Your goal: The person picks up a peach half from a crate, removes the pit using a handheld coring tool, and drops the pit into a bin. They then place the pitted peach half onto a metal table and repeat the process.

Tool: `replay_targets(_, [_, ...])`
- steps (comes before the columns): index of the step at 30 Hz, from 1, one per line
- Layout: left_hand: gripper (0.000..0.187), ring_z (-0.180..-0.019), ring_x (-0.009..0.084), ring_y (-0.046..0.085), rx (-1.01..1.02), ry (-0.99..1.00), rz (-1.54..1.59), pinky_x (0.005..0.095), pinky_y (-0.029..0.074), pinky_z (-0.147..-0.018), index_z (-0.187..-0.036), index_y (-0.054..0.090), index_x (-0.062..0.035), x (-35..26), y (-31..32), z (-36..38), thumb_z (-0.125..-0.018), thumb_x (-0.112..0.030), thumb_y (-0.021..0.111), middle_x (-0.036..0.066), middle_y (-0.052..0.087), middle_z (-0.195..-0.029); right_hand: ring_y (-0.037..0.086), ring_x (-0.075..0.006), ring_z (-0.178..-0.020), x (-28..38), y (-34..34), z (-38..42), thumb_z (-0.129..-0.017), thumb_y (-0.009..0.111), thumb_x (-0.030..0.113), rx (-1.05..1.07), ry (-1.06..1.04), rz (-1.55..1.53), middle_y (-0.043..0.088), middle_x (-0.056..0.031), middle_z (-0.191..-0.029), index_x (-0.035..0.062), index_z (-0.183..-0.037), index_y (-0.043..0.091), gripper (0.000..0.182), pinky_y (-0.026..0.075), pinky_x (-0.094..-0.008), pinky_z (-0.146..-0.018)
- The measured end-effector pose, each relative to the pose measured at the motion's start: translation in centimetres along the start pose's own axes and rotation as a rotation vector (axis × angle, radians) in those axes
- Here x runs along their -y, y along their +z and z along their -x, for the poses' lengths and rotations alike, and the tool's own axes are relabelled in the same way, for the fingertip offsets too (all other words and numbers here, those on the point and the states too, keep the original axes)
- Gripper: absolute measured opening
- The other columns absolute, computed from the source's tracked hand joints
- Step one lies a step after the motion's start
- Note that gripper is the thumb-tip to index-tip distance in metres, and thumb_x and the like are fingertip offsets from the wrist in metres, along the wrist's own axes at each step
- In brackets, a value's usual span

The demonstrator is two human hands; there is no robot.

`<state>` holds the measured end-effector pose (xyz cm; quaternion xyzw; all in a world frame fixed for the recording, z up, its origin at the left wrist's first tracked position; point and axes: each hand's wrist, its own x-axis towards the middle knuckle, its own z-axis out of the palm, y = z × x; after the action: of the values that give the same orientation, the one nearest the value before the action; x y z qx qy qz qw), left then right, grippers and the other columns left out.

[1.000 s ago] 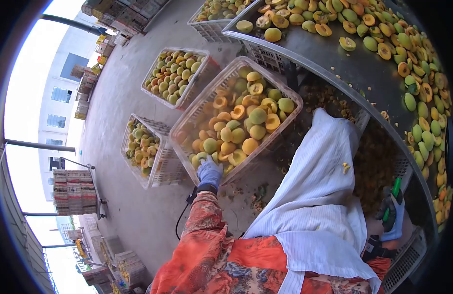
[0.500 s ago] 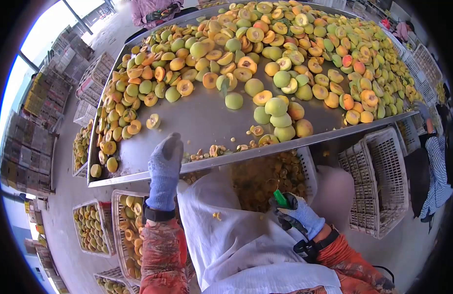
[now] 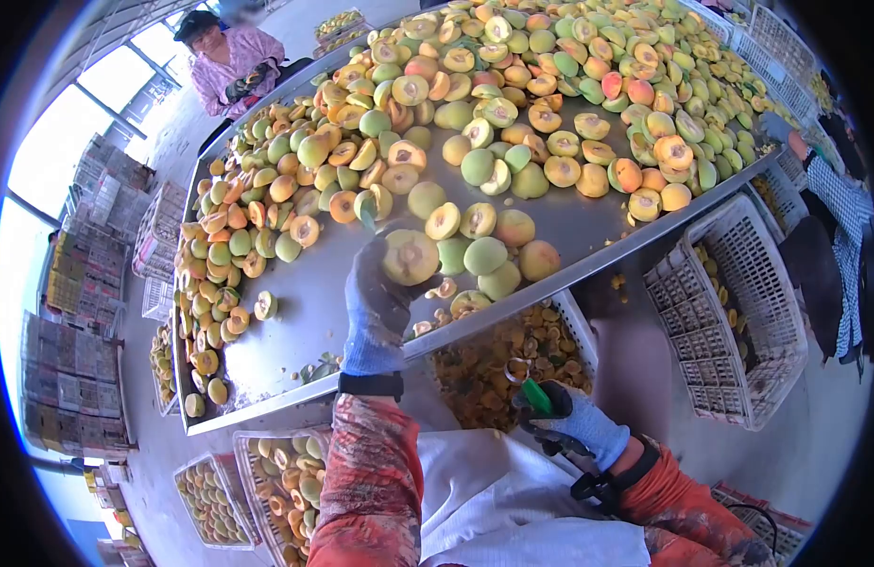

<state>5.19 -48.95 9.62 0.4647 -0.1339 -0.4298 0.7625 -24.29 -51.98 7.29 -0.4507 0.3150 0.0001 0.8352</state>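
My left hand [image 3: 376, 298], in a grey-blue glove, is over the front edge of the metal table [image 3: 295, 283]. Its fingers are closed on an apricot half [image 3: 411, 257], cut face up with a brown centre. Low in front of the apron [image 3: 494, 491], my gloved right hand [image 3: 574, 420] grips a corer [image 3: 533, 395] with a green handle and a small metal loop at its tip. Right of the left hand lie several green apricots and halves [image 3: 484, 256]. Small scraps [image 3: 442, 291] sit near the edge.
Heaps of halved apricots [image 3: 550, 104] cover the table's back. Beneath its edge is a crate [image 3: 581, 331] of brown-orange pieces. White crates [image 3: 725, 317] stand right; filled crates [image 3: 215, 501] stand left. A person [image 3: 234, 61] is at the far left, another person's sleeve [image 3: 839, 203] far right.
My left hand has moved right and taken hold of an apricot half. The view has shifted, bringing more of the person at far left into sight. My right hand still holds the corer.
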Motion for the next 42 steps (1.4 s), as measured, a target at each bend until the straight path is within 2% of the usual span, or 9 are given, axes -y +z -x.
replay_targets(7, [0.054, -0.074, 0.0319, 0.064, -0.035, -0.010, -0.112, 0.0401, 0.057, -0.056, -0.122, 0.046, -0.0028, -0.4, -1.4, 11.8, -0.088, -0.044, 0.043, 0.020, 0.060, -0.102, 0.061, -0.0306, -0.069, 3.4, 6.3, -0.3, -0.073, 0.065, 0.020, -0.293, -0.862, 1.241, 0.059, -0.0125, -0.081, 0.0057, -0.112, 0.051, 0.044, 0.048, -0.0399, -0.059])
replay_targets(15, [0.042, -0.065, 0.0228, 0.064, -0.040, 0.251, -0.434, 0.0302, 0.051, -0.043, -0.112, 0.053, -0.0002, -0.3, -0.4, 17.5, -0.091, -0.035, 0.043, 0.012, 0.062, -0.092, 0.059, -0.0230, -0.064, 3.5, 9.3, 1.1, -0.077, 0.051, 0.015, -0.382, -1.044, 1.919, 0.057, -0.0100, -0.079, 0.0051, -0.118, 0.048, 0.043, 0.044, -0.0406, -0.055])
replay_targets(28, [0.024, -0.081, 0.0170, 0.060, -0.211, 0.521, -0.490, 0.0280, 0.049, -0.073, -0.098, 0.063, 0.0050, 0.2, 2.9, 20.3, -0.088, -0.013, 0.052, 0.012, 0.064, -0.096, 0.060, -0.0306, -0.059, -2.3, 9.2, 1.6, -0.079, 0.051, 0.015, -0.214, -1.038, 1.311, 0.059, -0.0135, -0.072, 0.0015, -0.118, 0.045, 0.042, 0.043, -0.0419, -0.048])
replay_targets(31, [0.036, -0.070, 0.0150, 0.056, -0.092, 0.049, -0.520, 0.0282, 0.048, -0.061, -0.106, 0.056, 0.0006, -1.5, 3.3, 20.6, -0.089, -0.030, 0.050, 0.010, 0.058, -0.075, 0.057, -0.0269, -0.055, -0.3, 7.8, 2.3, -0.074, 0.051, 0.016, -0.155, -1.026, 1.765, 0.056, -0.0094, -0.073, -0.0027, -0.119, 0.043, 0.049, 0.042, -0.0392, -0.047])
replay_targets(32, [0.031, -0.094, 0.0235, 0.057, -0.081, 0.213, -0.683, 0.0342, 0.050, -0.078, -0.114, 0.052, 0.0038, -1.9, 5.4, 22.5, -0.088, -0.012, 0.048, 0.014, 0.059, -0.109, 0.059, -0.0264, -0.059, -0.6, 7.9, 2.4, -0.072, 0.052, 0.016, -0.113, -0.940, 1.862, 0.057, -0.0089, -0.074, -0.0037, -0.116, 0.046, 0.049, 0.043, -0.0376, -0.049])
replay_targets(34, [0.033, -0.082, 0.0206, 0.057, -0.016, 0.298, -0.458, 0.0320, 0.049, -0.070, -0.108, 0.056, 0.0020, 0.1, 2.7, 19.2, -0.089, -0.024, 0.047, 0.012, 0.058, -0.091, 0.062, -0.0236, -0.065, -1.8, 9.3, 3.6, -0.070, 0.059, 0.016, -0.173, -0.955, 1.597, 0.063, -0.0094, -0.072, 0.0068, -0.074, 0.066, 0.013, 0.047, -0.0367, -0.054])
replay_targets(37, [0.033, -0.081, 0.0205, 0.057, -0.008, 0.524, -0.652, 0.0316, 0.048, -0.070, -0.107, 0.057, 0.0016, -0.4, 7.5, 21.7, -0.090, -0.024, 0.046, 0.013, 0.058, -0.090, 0.060, -0.0319, -0.080, 0.2, 11.1, 5.8, -0.073, 0.065, 0.031, 0.006, -0.499, 1.259, 0.064, -0.0147, -0.091, 0.0086, -0.114, 0.053, 0.048, 0.046, -0.0388, -0.069])
replay_targets(40, [0.030, -0.089, 0.0250, 0.058, -0.072, 0.731, -1.035, 0.0347, 0.049, -0.077, -0.107, 0.058, 0.0032, -1.0, 9.9, 23.3, -0.092, -0.018, 0.043, 0.015, 0.060, -0.102, 0.059, -0.0275, -0.064, 0.6, 10.7, 7.4, -0.070, 0.063, 0.011, -0.042, -0.872, 0.585, 0.061, -0.0101, -0.068, 0.0051, -0.086, 0.062, 0.018, 0.045, -0.0373, -0.060])
replay_targets(42, [0.031, -0.089, 0.0248, 0.057, -0.058, 0.728, -1.010, 0.0343, 0.048, -0.078, -0.107, 0.059, 0.0030, -0.9, 9.9, 23.1, -0.092, -0.019, 0.043, 0.015, 0.060, -0.101, 0.060, -0.0275, -0.063, 2.3, 8.8, 6.2, -0.069, 0.062, 0.013, 0.083, -0.592, 0.653, 0.060, -0.0136, -0.070, 0.0043, -0.093, 0.058, 0.026, 0.047, -0.0377, -0.059])
